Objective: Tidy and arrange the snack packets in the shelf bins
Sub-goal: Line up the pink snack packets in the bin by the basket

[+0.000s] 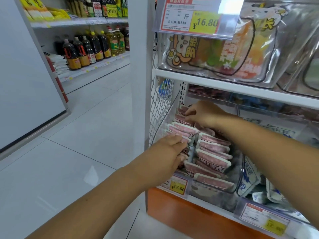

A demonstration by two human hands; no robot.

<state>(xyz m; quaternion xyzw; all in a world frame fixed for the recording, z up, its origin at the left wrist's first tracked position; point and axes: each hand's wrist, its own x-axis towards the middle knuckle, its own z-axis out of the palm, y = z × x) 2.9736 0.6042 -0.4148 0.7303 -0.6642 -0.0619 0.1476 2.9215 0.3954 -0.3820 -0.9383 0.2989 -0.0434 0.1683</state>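
Observation:
A clear shelf bin (214,192) holds two rows of pink snack packets (214,149) standing on edge. My left hand (170,152) rests at the near end of the left row, fingers closed around the edges of a few packets. My right hand (202,114) reaches to the far end of that row and pinches the top of a pink packet (181,119). The right row of packets lies free, leaning back in the bin.
White-and-blue packets (250,176) fill the neighbouring bin on the right. A shelf (224,83) above carries large clear bags. Wire mesh (160,107) closes the rack's left side. Price tags (177,186) hang on the front. An oil-bottle shelf (93,49) stands across the tiled aisle.

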